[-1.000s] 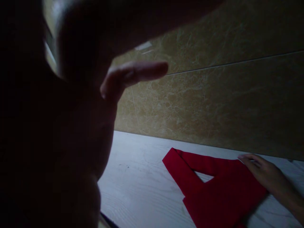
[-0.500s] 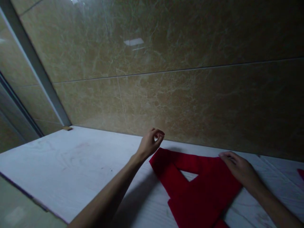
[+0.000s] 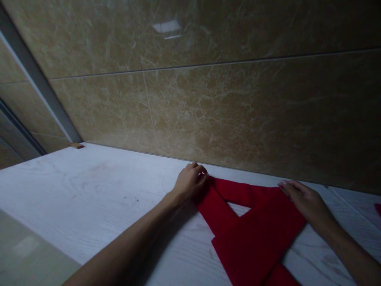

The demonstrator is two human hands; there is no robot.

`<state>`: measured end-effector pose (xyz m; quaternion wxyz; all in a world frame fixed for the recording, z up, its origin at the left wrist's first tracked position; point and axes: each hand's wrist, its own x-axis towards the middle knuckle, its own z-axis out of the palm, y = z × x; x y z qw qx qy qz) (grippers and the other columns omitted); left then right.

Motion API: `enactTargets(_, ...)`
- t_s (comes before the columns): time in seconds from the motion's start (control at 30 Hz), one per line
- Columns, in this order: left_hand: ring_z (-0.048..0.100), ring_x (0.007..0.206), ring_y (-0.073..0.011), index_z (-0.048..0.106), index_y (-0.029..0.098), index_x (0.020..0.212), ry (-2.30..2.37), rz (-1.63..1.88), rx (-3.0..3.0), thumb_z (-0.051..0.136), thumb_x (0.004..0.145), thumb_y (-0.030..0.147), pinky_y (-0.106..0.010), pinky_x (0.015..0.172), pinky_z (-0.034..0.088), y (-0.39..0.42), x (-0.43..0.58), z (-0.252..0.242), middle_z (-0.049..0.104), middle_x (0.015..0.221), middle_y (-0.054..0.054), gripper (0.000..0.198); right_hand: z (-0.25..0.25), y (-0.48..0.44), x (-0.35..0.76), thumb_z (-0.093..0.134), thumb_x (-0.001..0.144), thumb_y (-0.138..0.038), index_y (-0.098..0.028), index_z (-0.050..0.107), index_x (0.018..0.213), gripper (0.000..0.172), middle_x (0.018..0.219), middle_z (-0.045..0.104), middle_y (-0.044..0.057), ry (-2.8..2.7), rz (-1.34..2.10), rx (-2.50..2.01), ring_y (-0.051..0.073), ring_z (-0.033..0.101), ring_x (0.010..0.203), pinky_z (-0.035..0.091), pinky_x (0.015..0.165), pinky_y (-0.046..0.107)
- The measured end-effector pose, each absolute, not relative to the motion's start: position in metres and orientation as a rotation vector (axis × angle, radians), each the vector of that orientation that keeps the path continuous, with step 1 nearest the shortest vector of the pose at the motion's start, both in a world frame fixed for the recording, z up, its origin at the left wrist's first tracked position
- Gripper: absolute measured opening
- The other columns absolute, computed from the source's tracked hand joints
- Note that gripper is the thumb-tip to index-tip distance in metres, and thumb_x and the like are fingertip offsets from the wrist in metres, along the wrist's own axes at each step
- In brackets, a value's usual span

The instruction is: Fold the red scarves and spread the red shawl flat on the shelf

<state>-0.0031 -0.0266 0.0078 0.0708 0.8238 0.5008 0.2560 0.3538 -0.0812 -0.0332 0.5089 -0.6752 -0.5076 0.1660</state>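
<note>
A long strip of red cloth lies folded across itself on the white wood-grained table, and a small triangle of table shows between its crossed bands. At the upper left fold, my left hand has its fingers bent closed on the corner of the cloth and covers part of it. My right hand pinches the upper right corner between thumb and fingers. The lower ends of the strip run out of the bottom of the view.
Behind the table's back edge rises a glossy brown marbled wall. A small wooden block sits at the far left corner, by a grey metal post. Another bit of red shows at the right edge.
My left hand has come down from just above the upper left corner onto the cloth and closed on it. My right hand stays at its corner. The view has tipped slightly downward.
</note>
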Motion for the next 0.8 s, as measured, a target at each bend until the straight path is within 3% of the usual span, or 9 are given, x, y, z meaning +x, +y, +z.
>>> enactTargets(0.17, 0.068, 0.095, -0.024, 0.068, 0.02, 0.117, 1.557, 0.599, 2.442, 0.049, 0.1, 0.043, -0.033, 0.081, 0.052, -0.027, -0.005, 0.001, 0.068, 0.116, -0.011, 0.035, -0.03, -0.085, 0.348, 0.058, 0.069, -0.065, -0.025, 0.066, 0.073, 0.041, 0.075, 0.074, 0.008, -1.311, 0.289, -1.686, 0.029, 0.068, 0.074, 0.053, 0.069, 0.039)
enactTargets(0.3, 0.07, 0.099, -0.0257, 0.061, 0.018, 0.132, 1.604, 0.591, 2.354, 0.046, 0.101, 0.049, -0.033, 0.083, 0.052, -0.025, -0.005, 0.001, 0.071, 0.119, -0.013, 0.046, -0.033, -0.085, 0.35, 0.058, 0.072, -0.062, -0.025, 0.067, 0.075, 0.038, 0.076, 0.075, 0.006, -1.349, 0.286, -1.665, 0.026, 0.069, 0.074, 0.053, 0.07, 0.036)
enactTargets(0.53, 0.072, 0.102, -0.0298, 0.072, 0.021, 0.113, 1.653, 0.489, 2.289, 0.043, 0.1, 0.052, -0.035, 0.082, 0.052, -0.022, -0.002, 0.002, 0.076, 0.115, -0.012, 0.044, -0.035, -0.082, 0.35, 0.057, 0.07, -0.066, -0.025, 0.067, 0.073, 0.043, 0.075, 0.075, 0.005, -1.331, 0.333, -1.683, 0.027, 0.07, 0.074, 0.052, 0.07, 0.037)
enactTargets(0.8, 0.073, 0.1, -0.0295, 0.071, 0.022, 0.114, 1.673, 0.497, 2.289, 0.045, 0.1, 0.051, -0.036, 0.082, 0.053, -0.023, -0.003, 0.001, 0.078, 0.112, -0.011, 0.041, -0.029, -0.085, 0.341, 0.055, 0.066, -0.074, -0.026, 0.067, 0.069, 0.05, 0.074, 0.074, 0.005, -1.375, 0.394, -1.738, 0.028, 0.068, 0.073, 0.05, 0.067, 0.038)
